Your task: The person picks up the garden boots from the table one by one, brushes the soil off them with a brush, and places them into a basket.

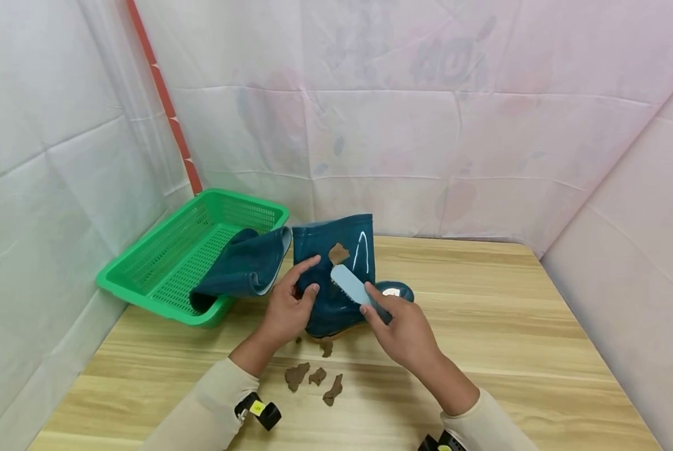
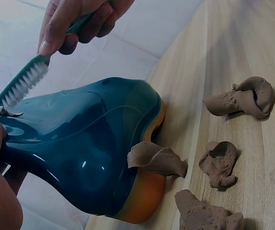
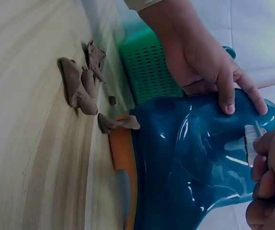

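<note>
A dark teal rubber rain boot (image 1: 330, 307) with an orange sole stands on the table, its toe pointing right. My left hand (image 1: 291, 304) grips the boot's shaft at its left side, thumb and index finger lying on the front. In my right hand (image 1: 404, 329) is a scrubbing brush (image 1: 350, 285) with a pale blue-green back and white bristles (image 2: 25, 86). Its bristles face the shaft, just below a brown clay-like patch (image 1: 339, 254) stuck there. Another brown lump (image 2: 156, 159) clings by the sole in the left wrist view.
Several brown clay-like pieces (image 1: 297, 376) lie on the wooden table (image 1: 482, 351) in front of the boot. At the left, a green plastic basket (image 1: 144, 294) holds a second teal boot (image 1: 235, 266), its opening leaning over the rim. White sheeting (image 1: 398, 138) surrounds the table.
</note>
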